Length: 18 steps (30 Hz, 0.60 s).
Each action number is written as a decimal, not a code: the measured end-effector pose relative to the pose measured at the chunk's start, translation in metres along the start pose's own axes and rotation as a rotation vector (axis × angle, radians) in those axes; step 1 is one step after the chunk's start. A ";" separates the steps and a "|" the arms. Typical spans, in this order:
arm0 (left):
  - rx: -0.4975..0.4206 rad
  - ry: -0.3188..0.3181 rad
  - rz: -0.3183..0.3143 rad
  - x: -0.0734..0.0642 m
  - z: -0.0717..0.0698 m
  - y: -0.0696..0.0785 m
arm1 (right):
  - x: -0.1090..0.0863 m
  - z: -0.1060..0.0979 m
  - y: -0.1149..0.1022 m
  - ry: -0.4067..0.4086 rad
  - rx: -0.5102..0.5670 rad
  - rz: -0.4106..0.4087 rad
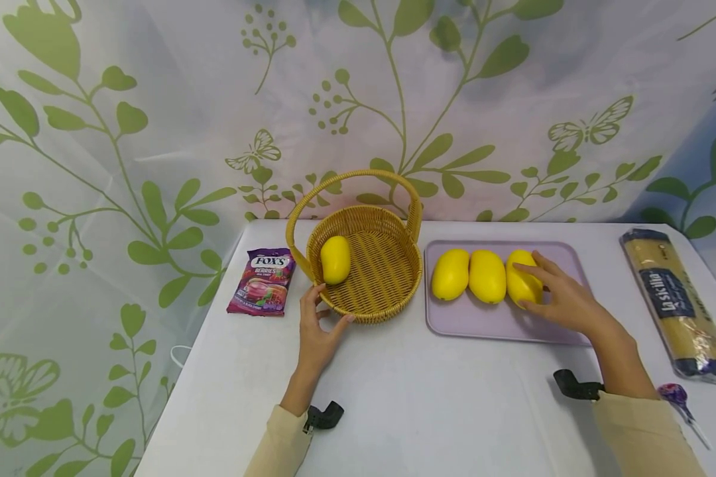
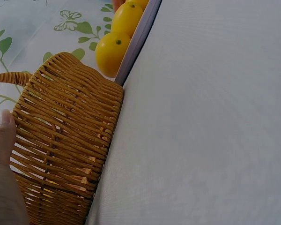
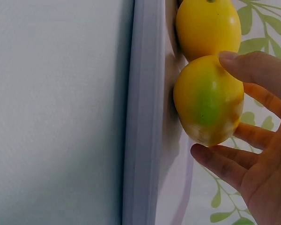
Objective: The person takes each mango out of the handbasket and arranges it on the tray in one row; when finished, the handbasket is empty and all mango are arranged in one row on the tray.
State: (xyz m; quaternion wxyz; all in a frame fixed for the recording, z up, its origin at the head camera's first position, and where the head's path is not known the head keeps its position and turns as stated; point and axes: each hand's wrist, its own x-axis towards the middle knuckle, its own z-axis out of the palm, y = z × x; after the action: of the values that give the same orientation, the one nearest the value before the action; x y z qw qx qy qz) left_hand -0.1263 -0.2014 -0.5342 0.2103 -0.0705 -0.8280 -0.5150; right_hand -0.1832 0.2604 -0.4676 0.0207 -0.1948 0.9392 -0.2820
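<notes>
A yellow wicker basket (image 1: 366, 318) with a tall arched handle stands on the table, holding one yellow mango (image 1: 335, 260) at its left side. My left hand (image 1: 317, 334) grips the basket's front-left edge, its thumb on the front rim. In the left wrist view, that thumb (image 2: 2, 140) lies against the woven wall. To the right, a mauve tray (image 1: 483, 324) carries three mangoes in a row. My right hand (image 1: 563, 299) holds the rightmost mango (image 1: 522, 278), with thumb and fingers around it. Seen from the right wrist, this mango (image 3: 208, 103) has a greenish patch and rests beside its neighbour (image 3: 208, 28).
A purple candy bag (image 1: 264, 281) lies left of the basket. Right of the tray lies a pasta packet (image 1: 677, 301), with a wrapped lollipop (image 1: 674, 395) nearer the front. A leaf-patterned cloth (image 1: 441, 132) hangs behind the white table (image 1: 429, 404).
</notes>
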 end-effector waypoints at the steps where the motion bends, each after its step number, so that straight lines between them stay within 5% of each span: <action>1: -0.001 -0.001 0.000 0.000 0.000 0.000 | 0.000 0.000 0.000 0.000 0.000 -0.001; 10: -0.004 -0.001 0.017 0.001 0.000 0.005 | 0.005 -0.007 -0.020 0.010 -0.011 0.008; 18: -0.002 0.009 0.034 0.001 0.000 -0.001 | 0.023 -0.007 -0.076 0.061 -0.029 -0.205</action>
State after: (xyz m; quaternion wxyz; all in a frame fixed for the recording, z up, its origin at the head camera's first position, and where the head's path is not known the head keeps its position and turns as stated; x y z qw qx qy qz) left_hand -0.1273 -0.2018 -0.5352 0.2228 -0.0825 -0.8250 -0.5127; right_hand -0.1788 0.1973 -0.4199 -0.0396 -0.2817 0.9184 -0.2748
